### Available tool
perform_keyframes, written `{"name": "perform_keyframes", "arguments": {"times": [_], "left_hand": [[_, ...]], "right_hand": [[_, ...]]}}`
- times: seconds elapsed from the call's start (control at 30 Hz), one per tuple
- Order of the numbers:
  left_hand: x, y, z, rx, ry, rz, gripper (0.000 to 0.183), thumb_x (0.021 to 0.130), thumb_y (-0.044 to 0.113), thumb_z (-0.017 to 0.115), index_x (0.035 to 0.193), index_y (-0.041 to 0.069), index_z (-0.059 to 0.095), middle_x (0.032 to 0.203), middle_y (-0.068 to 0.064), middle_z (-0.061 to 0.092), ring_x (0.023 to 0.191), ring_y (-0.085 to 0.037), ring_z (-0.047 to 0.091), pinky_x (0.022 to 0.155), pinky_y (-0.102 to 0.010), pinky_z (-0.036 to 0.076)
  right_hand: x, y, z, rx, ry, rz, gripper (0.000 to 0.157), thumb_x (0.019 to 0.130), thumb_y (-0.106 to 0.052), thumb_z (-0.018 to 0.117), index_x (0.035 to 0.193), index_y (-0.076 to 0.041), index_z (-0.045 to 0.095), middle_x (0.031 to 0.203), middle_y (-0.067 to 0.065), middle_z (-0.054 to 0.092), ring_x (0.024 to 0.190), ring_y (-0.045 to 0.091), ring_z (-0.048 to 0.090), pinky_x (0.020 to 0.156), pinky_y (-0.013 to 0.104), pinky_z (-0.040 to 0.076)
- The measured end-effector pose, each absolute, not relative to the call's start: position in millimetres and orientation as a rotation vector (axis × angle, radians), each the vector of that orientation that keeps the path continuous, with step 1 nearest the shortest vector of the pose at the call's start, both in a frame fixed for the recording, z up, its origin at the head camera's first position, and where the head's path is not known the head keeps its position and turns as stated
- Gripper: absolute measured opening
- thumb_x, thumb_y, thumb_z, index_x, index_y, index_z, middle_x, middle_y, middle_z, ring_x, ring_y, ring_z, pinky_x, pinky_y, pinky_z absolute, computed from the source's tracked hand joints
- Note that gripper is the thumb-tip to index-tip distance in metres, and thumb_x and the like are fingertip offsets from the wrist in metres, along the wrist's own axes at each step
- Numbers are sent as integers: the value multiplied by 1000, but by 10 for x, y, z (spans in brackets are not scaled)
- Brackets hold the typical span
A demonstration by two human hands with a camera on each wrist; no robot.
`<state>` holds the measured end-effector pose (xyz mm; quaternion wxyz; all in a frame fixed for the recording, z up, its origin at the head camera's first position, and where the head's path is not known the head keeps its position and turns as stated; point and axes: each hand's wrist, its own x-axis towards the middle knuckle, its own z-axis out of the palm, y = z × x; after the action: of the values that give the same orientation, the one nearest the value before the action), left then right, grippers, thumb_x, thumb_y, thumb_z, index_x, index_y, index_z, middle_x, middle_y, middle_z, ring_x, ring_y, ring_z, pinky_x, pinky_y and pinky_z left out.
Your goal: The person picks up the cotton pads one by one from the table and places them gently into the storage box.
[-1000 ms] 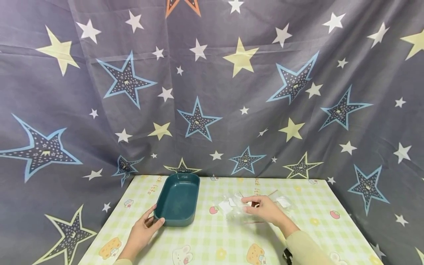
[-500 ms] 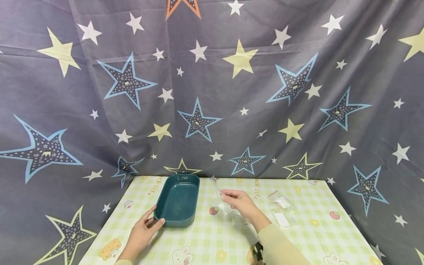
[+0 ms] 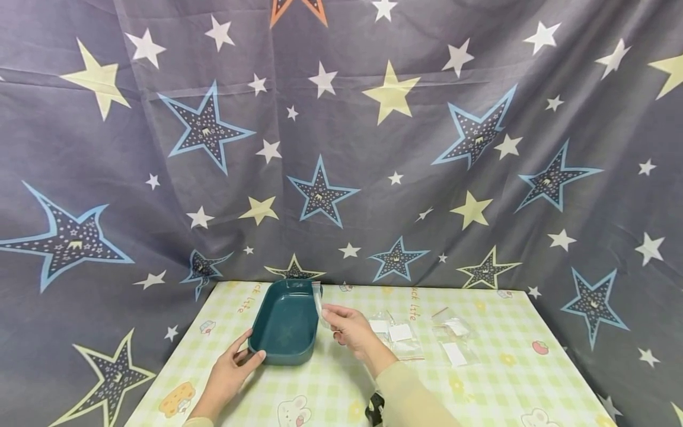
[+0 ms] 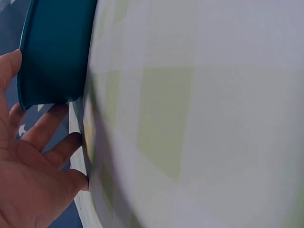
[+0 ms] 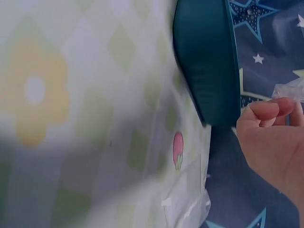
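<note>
A dark teal rectangular dish (image 3: 288, 358) stands at the left of the table in the head view. My left hand (image 3: 226, 376) holds its near left corner, thumb on the near rim and a finger along the left side. In the left wrist view the remaining fingers spread below the dish wall. My right hand (image 3: 354, 335) pinches a small clear zip bag (image 3: 318, 296) upright at the dish's right rim. Only part of this bag shows in the right wrist view, above the fingertips. What the bag contains cannot be made out.
Clear bags with white slips (image 3: 399, 333) lie right of the right hand. Another group of clear bags (image 3: 455, 353) lies farther right. A star-patterned curtain (image 3: 341, 148) hangs behind the table. A checked cloth (image 3: 331, 391) covers the tabletop.
The right hand has picked up one clear zip bag from the middle group and moved it left to the dish's right rim. The left hand and the dish have stayed in place.
</note>
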<state>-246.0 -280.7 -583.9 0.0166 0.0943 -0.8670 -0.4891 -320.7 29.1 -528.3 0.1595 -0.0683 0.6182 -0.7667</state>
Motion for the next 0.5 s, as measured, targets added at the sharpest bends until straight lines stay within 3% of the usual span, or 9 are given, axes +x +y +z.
{"name": "perform_keyframes", "arguments": {"times": [0.23,0.5], "left_hand": [[-2468,-2801,-5832,293,-2693,-1531,94,93,61,77,169,24,37,154,-29,56,146,-43,55,110,-50,57],[-2461,-2801,-5829,301,-2687,-1536,93,94,59,78,169,22,36,154,-29,56,146,-43,55,111,-51,57]], "right_hand": [[-3188,129,-5317,-156,1785,-2198,40,99,-27,79,134,-7,75,84,-8,62,72,7,51,62,20,45],[-3165,35,-5354,-171,1813,-2172,42,100,-27,78,136,-6,74,86,-10,64,72,7,51,62,20,44]]}}
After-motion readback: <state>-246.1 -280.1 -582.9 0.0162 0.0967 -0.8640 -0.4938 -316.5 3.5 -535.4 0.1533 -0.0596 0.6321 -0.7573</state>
